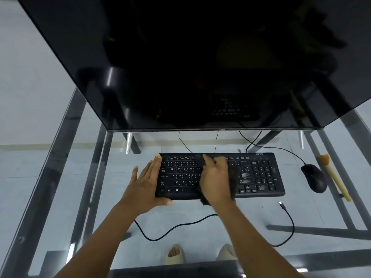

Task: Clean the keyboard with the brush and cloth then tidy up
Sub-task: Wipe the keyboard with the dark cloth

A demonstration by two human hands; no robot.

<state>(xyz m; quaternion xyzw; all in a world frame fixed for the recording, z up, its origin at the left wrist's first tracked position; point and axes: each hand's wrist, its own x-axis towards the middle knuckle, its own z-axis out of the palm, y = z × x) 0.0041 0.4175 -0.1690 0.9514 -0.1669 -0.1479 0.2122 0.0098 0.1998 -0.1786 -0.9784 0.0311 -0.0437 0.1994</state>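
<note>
My left hand (147, 182) lies flat-fingered against the left end of the flat black plastic keyboard (259, 175), thumb under its near edge, bracing it on the clear glass desk (60, 197). My right hand (215, 180) presses a dark fuzzy cloth (232, 177) onto the centre keys; I cannot tell how its fingers lie. The keyboard's long axis runs left-right, so the unwiped keypad lies to the cloth's right. The tan wooden-handled brush (335, 177) rests beyond the black mouse (314, 178), nearer my right hand. No containers in view.

One keyboard (219, 175); one cloth (232, 177); one brush (334, 177); one mouse (314, 178); two hands (148, 183).
</note>
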